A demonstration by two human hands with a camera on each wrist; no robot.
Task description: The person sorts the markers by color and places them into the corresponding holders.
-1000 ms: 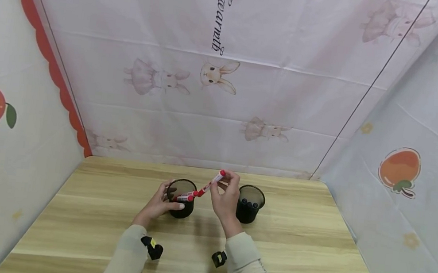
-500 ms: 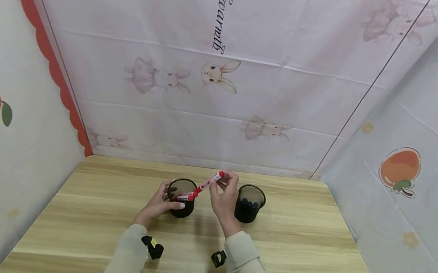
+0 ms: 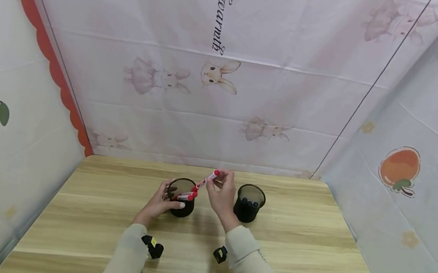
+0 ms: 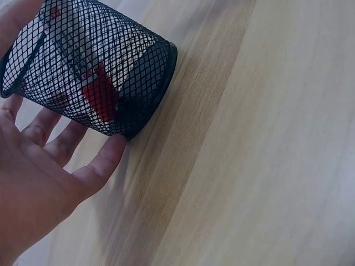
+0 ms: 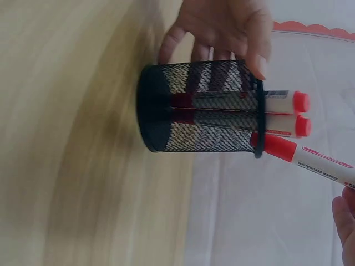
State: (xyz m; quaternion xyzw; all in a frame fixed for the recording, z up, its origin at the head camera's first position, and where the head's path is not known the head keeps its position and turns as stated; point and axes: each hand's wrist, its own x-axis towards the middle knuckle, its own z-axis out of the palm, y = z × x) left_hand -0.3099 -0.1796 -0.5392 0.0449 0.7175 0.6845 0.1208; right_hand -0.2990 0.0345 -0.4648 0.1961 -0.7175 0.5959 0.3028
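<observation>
My left hand [image 3: 159,202] is curled round a black mesh pen holder [image 4: 94,61] on the table, thumb in front and fingers at its far side. Two red-and-white markers [image 5: 280,113] stand in this holder, their red ends sticking out past the rim. My right hand [image 3: 221,195] pinches another red-and-white whiteboard marker [image 5: 321,163] near its upper end. It slants down to the left, with its red cap [image 5: 279,147] right at the holder's rim in the right wrist view.
To the right of my right hand stands a second black mesh pen holder [image 3: 248,211] with several dark-ended pens [image 3: 250,203] inside. The wooden table [image 3: 303,247] meets a printed cloth wall [image 3: 218,141] at its back edge.
My right hand has shifted slightly left, bringing the marker's lower end over the rim of the left pen holder. The left hand has stayed where it was.
</observation>
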